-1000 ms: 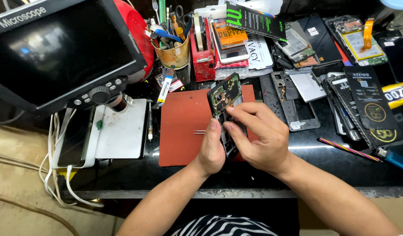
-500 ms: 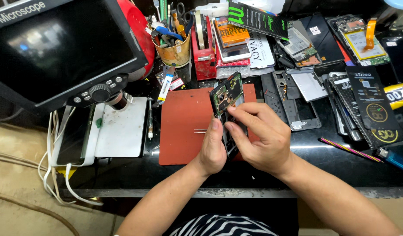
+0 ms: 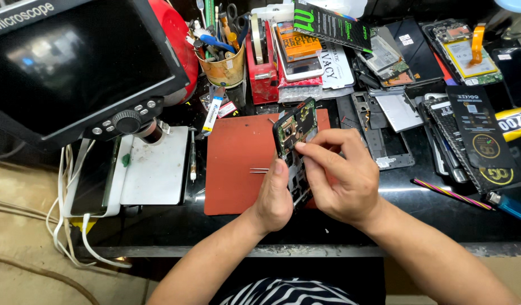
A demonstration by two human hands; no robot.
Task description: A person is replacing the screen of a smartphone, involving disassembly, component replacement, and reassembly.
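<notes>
Phone: an opened phone (image 3: 295, 131) with its back cover off, circuit board and camera parts bare; it is tilted up on edge over the right part of the red mat (image 3: 238, 164), near the middle of the bench.
Left hand: the left hand (image 3: 274, 195) is closed around the phone's lower left edge, thumb laid up along the side; it bears the phone's weight.
Right hand: the right hand (image 3: 342, 178) has thumb and forefinger pinched together at the upper board, just right of the camera parts; whether anything tiny sits between the fingertips I cannot tell.
Done so far: the back is already off and the inside exposed; the board looks in place in the frame.
Left to do: by my judgement the work is mid-way; the phone is far from closed up.
Tweezers: thin metal tweezers (image 3: 259, 170) lie on the mat, just left of the left hand, untouched.
Around: a microscope screen (image 3: 74, 56) at far left; a tool cup (image 3: 222, 66) beyond the mat; phone parts (image 3: 418, 107) piled at the right.
</notes>
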